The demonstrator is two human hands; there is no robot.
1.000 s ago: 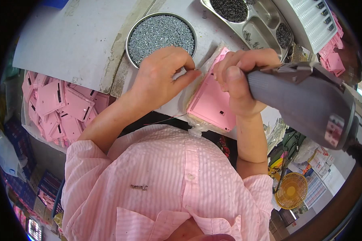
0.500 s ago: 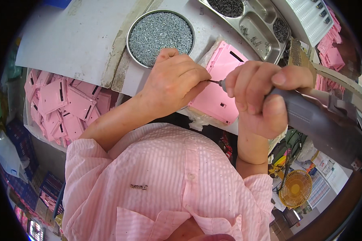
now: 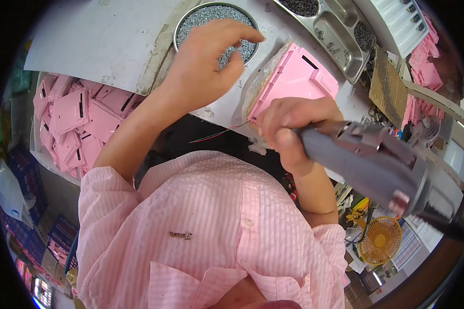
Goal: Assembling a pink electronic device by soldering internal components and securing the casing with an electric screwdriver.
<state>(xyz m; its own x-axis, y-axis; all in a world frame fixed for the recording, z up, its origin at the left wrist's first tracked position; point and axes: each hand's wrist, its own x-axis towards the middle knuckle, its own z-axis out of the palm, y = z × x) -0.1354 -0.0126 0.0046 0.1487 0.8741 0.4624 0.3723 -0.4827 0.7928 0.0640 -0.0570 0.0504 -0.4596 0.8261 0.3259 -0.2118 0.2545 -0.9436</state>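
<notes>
My left hand (image 3: 206, 64) hovers over a round metal bowl (image 3: 177, 32) of small silver screws, its thumb and index finger apart and nothing visible between them. In my right hand (image 3: 296, 129) is a grey electric screwdriver (image 3: 358, 162), its body slanting toward the lower right. The right hand hides the screwdriver's tip. Directly beyond that hand sits a pink plastic panel (image 3: 291, 77) with a black slot, on a stack edged with clear wrapping. The near corner of the panel is behind my fingers. Thin red and green wires (image 3: 219, 135) stick out beside it.
At the far right stands a metal compartment tray (image 3: 322, 38) with dark screws and small springs. A white ribbed tray (image 3: 397, 28) and a cardboard piece (image 3: 386, 85) lie beyond it. Pink panels (image 3: 69, 110) fill a bag on the left. A yellow basket (image 3: 380, 239) is lower right.
My left hand has left the screwdriver's tip and moved up over the screw bowl. My right hand has lowered leftward with the screwdriver. The pink panel looks shifted, and the wires now show.
</notes>
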